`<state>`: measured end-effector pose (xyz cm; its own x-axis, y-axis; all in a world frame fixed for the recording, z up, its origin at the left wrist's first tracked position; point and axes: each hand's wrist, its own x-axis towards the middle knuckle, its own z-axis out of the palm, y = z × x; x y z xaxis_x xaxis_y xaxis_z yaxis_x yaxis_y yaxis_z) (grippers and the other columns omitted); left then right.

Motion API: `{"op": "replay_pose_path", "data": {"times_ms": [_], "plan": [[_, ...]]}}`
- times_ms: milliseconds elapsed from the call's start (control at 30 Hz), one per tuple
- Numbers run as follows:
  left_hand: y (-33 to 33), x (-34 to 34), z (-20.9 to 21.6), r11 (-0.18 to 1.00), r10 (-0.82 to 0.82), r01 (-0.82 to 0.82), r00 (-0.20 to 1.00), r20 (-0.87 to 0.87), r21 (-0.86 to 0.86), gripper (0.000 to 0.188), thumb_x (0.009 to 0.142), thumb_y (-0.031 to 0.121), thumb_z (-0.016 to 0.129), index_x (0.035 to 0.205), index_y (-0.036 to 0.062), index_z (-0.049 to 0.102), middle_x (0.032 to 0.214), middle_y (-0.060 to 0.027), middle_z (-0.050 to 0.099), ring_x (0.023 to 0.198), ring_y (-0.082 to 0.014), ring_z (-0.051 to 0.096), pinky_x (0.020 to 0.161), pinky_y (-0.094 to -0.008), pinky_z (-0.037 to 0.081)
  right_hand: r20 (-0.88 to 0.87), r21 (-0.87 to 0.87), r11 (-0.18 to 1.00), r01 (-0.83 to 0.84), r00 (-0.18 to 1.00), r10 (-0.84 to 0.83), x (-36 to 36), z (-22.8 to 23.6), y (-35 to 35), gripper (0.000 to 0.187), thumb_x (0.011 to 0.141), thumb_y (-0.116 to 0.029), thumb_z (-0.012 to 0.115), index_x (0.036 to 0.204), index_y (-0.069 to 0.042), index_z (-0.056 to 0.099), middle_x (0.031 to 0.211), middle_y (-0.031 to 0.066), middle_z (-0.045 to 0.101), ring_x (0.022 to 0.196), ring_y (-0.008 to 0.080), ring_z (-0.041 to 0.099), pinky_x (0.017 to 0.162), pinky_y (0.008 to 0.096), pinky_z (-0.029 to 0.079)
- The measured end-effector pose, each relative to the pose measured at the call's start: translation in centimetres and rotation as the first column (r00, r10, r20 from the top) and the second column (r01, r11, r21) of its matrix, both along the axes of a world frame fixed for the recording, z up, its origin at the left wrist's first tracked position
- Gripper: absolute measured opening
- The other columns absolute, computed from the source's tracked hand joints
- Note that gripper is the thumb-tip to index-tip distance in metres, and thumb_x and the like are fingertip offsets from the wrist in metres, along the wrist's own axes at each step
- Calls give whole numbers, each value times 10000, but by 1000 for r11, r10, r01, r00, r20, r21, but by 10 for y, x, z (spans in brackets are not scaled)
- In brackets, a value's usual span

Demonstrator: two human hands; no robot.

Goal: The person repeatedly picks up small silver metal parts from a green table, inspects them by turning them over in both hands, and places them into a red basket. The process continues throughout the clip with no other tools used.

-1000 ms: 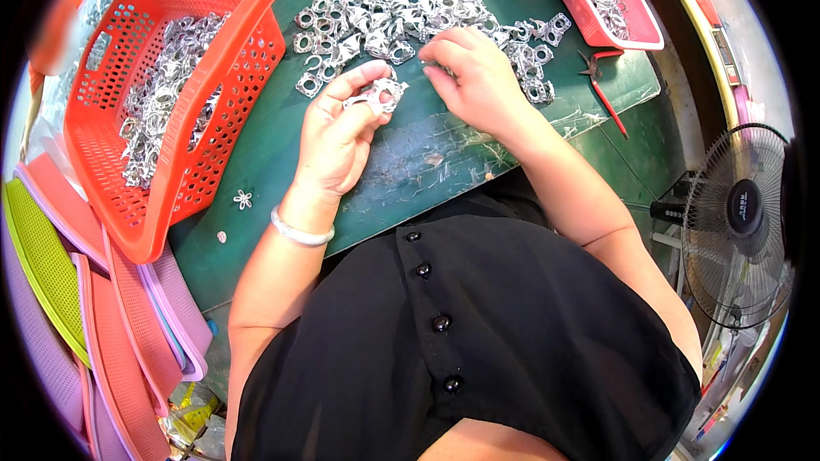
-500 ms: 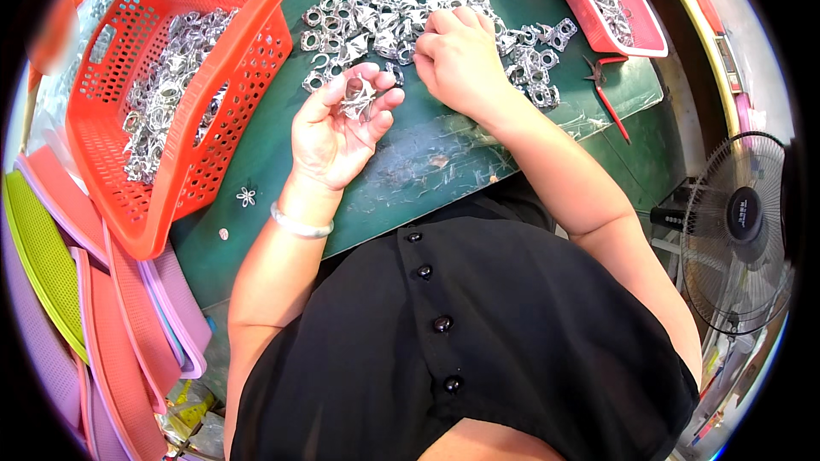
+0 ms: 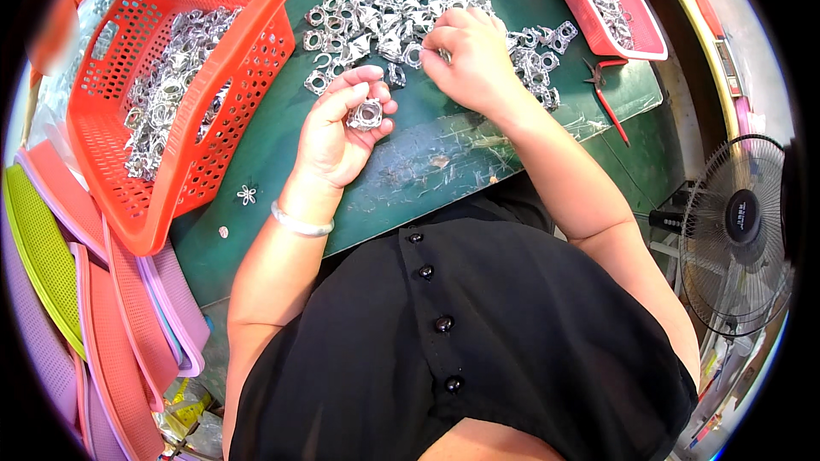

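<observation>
My left hand (image 3: 331,141) is closed around a silvery metal piece (image 3: 366,115) with a round hole, held between thumb and fingers with the palm turned up. To its right, at the near edge of a pile of similar cast metal pieces (image 3: 401,13), my right hand (image 3: 471,64) is bent in a pinch. A bit of shiny metal shows between its thumb and fingers; the rest of it is hidden. One dark-sided piece (image 3: 395,76) lies on the green table (image 3: 410,154) between the two hands.
A large orange-red basket (image 3: 192,124) of metal pieces stands at the left, a smaller pink basket (image 3: 645,41) at the far right. Red-handled pliers (image 3: 611,108) lie near the table's right edge. A flower-shaped metal bit (image 3: 247,195) lies at left. A fan (image 3: 741,218) stands at right.
The metal piece in my left hand has turned so that its round opening shows. My right hand has shifted slightly right and nearer, and metal now shows between its fingers.
</observation>
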<state>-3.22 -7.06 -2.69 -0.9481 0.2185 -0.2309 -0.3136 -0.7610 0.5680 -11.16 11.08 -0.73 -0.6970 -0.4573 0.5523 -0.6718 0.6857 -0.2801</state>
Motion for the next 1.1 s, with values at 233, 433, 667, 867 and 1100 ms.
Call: {"op": "replay_pose_path", "data": {"times_ms": [233, 433, 667, 867, 1100], "plan": [[15, 6, 9, 951, -47, 12, 993, -105, -308, 308, 836, 158, 604, 1102, 35, 513, 730, -16, 544, 631, -112, 518, 513, -215, 378, 487, -557, 828, -68, 780, 392, 20, 13, 8, 90, 757, -135, 660, 795, -53, 656, 800, 31, 609, 771, 152, 573, 695, 283, 456], [25, 10, 9, 781, 48, -234, 947, -318, -579, 354, 764, 52, 681, 1095, 5, 566, 836, 2, 577, 728, -60, 519, 636, -201, 437, 581, -777, 616, 130, 524, 623, 43, -3, 2, 135, 816, -85, 622, 910, 11, 623, 840, 24, 620, 770, 68, 552, 710, 218, 451], [23, 11, 9, 395, -80, -522, 800, -594, -756, 370, 724, 0, 659, 1084, 17, 574, 898, -22, 564, 754, -84, 526, 707, -220, 443, 653, -653, 757, 16, 518, 552, 46, -5, 11, 325, 782, -87, 615, 1086, 11, 556, 962, 28, 572, 836, 82, 512, 738, 228, 441], [23, 12, 12, 240, -179, -626, 723, -667, -742, 402, 677, -6, 666, 1069, 9, 583, 873, -46, 552, 731, -114, 533, 672, -233, 450, 650, -612, 789, -58, 532, 543, 48, 4, 17, 328, 786, -93, 620, 1089, 18, 559, 983, 28, 548, 875, 85, 500, 758, 227, 433], [24, 12, 11, 216, -208, -666, 683, -700, -714, 411, 658, 41, 665, 1058, 6, 582, 883, -94, 568, 700, -173, 566, 620, -264, 479, 617, -666, 745, -35, 534, 577, 47, -8, 19, 331, 775, -122, 634, 1071, 15, 578, 925, 34, 566, 801, 81, 511, 683, 218, 440]]}}
